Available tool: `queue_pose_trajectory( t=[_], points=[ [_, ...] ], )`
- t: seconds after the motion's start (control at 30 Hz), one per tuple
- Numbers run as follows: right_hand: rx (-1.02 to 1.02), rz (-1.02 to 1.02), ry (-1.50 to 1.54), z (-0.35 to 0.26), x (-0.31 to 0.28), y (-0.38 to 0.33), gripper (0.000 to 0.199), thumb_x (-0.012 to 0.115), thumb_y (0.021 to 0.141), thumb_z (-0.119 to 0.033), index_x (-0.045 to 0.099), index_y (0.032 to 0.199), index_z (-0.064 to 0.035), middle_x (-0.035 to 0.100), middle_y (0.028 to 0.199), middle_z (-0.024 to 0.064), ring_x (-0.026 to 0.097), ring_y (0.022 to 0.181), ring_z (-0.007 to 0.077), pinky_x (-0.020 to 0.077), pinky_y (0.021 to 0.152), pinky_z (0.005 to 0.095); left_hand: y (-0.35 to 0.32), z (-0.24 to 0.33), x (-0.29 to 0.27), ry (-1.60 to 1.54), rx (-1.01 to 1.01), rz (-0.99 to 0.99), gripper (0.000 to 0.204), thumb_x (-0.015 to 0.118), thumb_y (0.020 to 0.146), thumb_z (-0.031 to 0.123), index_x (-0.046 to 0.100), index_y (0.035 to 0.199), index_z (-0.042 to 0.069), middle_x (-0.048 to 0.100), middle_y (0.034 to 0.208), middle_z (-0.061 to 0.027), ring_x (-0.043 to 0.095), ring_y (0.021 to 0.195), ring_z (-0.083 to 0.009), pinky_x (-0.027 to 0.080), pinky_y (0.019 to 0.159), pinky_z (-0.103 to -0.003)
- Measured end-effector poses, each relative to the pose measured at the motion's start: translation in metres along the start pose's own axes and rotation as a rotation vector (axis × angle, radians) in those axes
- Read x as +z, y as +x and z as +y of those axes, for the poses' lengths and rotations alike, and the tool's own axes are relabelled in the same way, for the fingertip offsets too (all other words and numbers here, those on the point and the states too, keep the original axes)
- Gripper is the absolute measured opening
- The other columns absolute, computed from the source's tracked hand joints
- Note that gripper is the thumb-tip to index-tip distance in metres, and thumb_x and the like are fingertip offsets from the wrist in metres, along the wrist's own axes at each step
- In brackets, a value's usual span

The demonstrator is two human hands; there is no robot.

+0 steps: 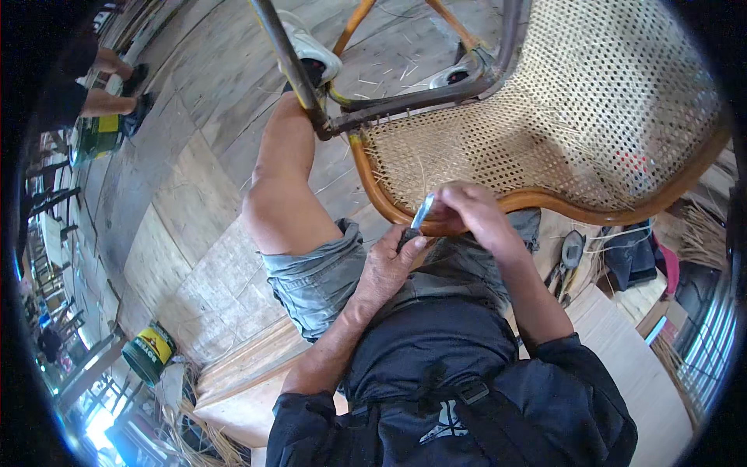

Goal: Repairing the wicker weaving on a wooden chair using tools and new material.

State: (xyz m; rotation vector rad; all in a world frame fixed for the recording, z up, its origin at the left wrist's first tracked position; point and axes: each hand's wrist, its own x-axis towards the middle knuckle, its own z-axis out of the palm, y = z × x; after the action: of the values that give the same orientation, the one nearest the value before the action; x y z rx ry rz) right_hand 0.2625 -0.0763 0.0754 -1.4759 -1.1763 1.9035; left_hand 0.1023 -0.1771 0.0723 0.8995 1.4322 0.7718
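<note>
A chair with a woven cane seat [560, 117] and a curved brown wooden rim [545, 201] lies tipped over my lap. My right hand [471, 214] rests on the rim's near edge, fingers closed around a small grey metal tool [422, 211] whose tip points at the rim. My left hand [389, 265] sits just below it, its thumb and fingers pressed against the underside of the rim beside the tool. What the left fingers pinch is hidden. The chair's dark metal frame tube [296, 70] crosses above my left knee.
I sit on a low wooden platform [233, 373] over a plank floor. Pliers and hand tools [568, 261] lie to my right, with cane strands [704, 233] beyond. A green and yellow can [149, 352] stands at lower left. Another person's legs [109, 78] show at upper left.
</note>
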Motion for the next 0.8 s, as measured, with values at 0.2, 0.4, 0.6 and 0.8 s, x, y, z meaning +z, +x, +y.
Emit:
queue_pose_trajectory(
  t=[0.2,0.4,0.6,0.8],
  points=[
    [-0.087,-0.128,0.360,-0.029,-0.004,0.030,0.020,0.049,0.093,-0.018,0.057,0.106,-0.0041,0.061,0.084,0.0051,0.059,0.071,0.0132,0.0449,0.059,0.0252,-0.007,-0.010,0.004,-0.056,0.071,-0.108,0.033,0.057,0.092,0.032,0.055,0.100,0.000,0.052,0.079,0.0016,0.045,0.073,-0.0073,0.041,0.067,-0.023],
    [-0.416,-0.104,0.681,-0.073,0.016,0.021,0.023,0.048,0.095,-0.019,0.054,0.111,-0.0054,0.062,0.096,0.0074,0.062,0.081,0.0173,0.0495,0.070,0.0297,-0.010,-0.003,0.004,-0.498,-0.026,-0.101,0.032,0.055,0.091,0.037,0.057,0.097,0.005,0.053,0.075,0.0028,0.042,0.063,-0.0046,0.033,0.056,-0.019],
    [-0.522,0.137,0.166,-0.104,0.012,0.022,0.017,0.056,0.090,-0.011,0.058,0.105,-0.0028,0.061,0.085,0.0049,0.060,0.076,0.0126,0.0490,0.063,0.0257,-0.022,0.001,-0.005,-0.574,0.007,-0.097,0.028,0.057,0.090,0.033,0.056,0.095,0.006,0.051,0.071,0.0026,0.042,0.059,-0.0043,0.036,0.053,-0.019],
    [-0.583,0.123,0.153,-0.120,-0.006,0.029,0.009,0.056,0.088,-0.006,0.061,0.094,-0.0013,0.062,0.079,0.0079,0.064,0.066,0.0138,0.0515,0.048,0.0216,-0.033,0.017,-0.020,-0.455,0.162,0.182,0.017,0.063,0.087,0.020,0.055,0.092,0.006,0.048,0.068,0.0069,0.039,0.060,-0.0011,0.033,0.053,-0.018]
  ],
)
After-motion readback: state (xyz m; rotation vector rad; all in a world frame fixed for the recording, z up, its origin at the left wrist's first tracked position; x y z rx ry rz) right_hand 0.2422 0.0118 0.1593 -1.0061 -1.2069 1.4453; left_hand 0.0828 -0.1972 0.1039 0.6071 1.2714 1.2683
